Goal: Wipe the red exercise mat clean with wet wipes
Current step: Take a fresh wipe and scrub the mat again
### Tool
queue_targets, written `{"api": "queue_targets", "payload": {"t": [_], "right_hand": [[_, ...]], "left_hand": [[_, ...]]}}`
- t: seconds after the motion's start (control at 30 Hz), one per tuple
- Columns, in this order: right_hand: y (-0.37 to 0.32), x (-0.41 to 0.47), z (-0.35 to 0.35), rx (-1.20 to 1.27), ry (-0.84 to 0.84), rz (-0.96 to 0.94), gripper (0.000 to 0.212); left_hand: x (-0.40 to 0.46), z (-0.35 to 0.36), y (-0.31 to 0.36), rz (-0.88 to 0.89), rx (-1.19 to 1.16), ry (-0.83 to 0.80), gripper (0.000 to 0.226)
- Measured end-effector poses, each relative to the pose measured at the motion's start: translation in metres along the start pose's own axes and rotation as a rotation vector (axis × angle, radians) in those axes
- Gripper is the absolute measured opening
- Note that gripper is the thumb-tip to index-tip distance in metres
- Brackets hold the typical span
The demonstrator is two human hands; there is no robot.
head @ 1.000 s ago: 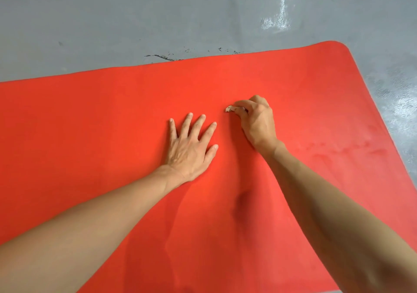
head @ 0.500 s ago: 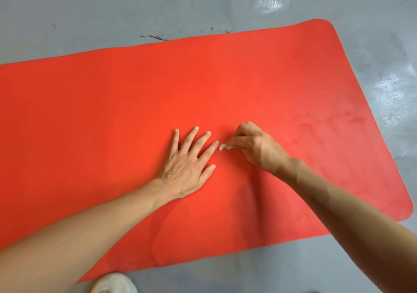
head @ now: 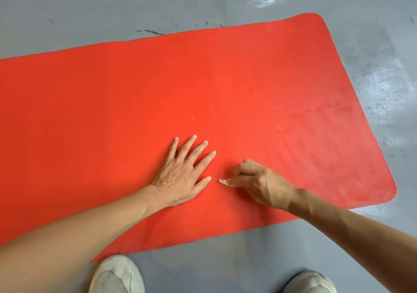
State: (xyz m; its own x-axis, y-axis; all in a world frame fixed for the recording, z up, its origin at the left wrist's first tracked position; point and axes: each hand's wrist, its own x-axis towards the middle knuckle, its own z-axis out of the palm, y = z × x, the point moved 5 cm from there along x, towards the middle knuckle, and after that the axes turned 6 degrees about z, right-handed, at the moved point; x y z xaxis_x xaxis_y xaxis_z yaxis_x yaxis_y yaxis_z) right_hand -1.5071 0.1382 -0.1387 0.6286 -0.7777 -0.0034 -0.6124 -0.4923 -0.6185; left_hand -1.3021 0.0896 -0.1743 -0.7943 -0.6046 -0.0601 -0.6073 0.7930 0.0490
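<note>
Two hands are down on the red mat (head: 112, 112), which lies flat on the grey floor (head: 90, 3), both near its front edge. The left hand (head: 182, 175) is spread flat, palm pressing the mat to pin it. The right hand (head: 261, 182) has its fingers curled round a small crumpled wet wipe (head: 224, 182), only a pale corner poking out toward the left thumb. Damp streaks show toward the right end. With so little wipe exposed, knuckles may drag instead of cloth, leaving patches missed; a hard stroke could also ruck the mat.
</note>
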Motion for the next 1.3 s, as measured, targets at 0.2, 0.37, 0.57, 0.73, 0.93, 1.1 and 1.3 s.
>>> {"api": "queue_targets", "payload": {"t": [0.2,0.37,0.57,0.73,0.93,1.1,1.3], "right_hand": [[0.063,0.079,-0.051,-0.090,0.350,0.234,0.020],[0.034,0.056,-0.027,-0.001,0.385,0.288,0.025],[-0.015,-0.035,0.015,0.059,-0.018,0.031,0.038],[0.016,0.011,-0.013,-0.044,0.120,0.042,0.028],[-0.006,-0.001,0.010,0.063,0.197,0.149,0.027],[-0.040,-0.061,0.045,0.113,-0.128,-0.052,0.041],[-0.009,-0.028,0.014,0.008,-0.085,-0.092,0.031]], "left_hand": [[0.002,-0.001,0.003,-0.010,0.002,-0.002,0.068],[0.002,-0.002,0.004,-0.006,0.013,0.007,0.069],[0.005,-0.005,0.024,0.050,-0.006,0.040,0.072],[0.013,-0.005,0.042,0.069,-0.015,0.061,0.073],[0.007,-0.001,0.041,0.084,-0.009,0.066,0.071],[-0.009,0.001,0.043,0.142,0.009,0.073,0.070],[0.001,0.000,0.053,0.133,-0.015,0.090,0.069]]}}
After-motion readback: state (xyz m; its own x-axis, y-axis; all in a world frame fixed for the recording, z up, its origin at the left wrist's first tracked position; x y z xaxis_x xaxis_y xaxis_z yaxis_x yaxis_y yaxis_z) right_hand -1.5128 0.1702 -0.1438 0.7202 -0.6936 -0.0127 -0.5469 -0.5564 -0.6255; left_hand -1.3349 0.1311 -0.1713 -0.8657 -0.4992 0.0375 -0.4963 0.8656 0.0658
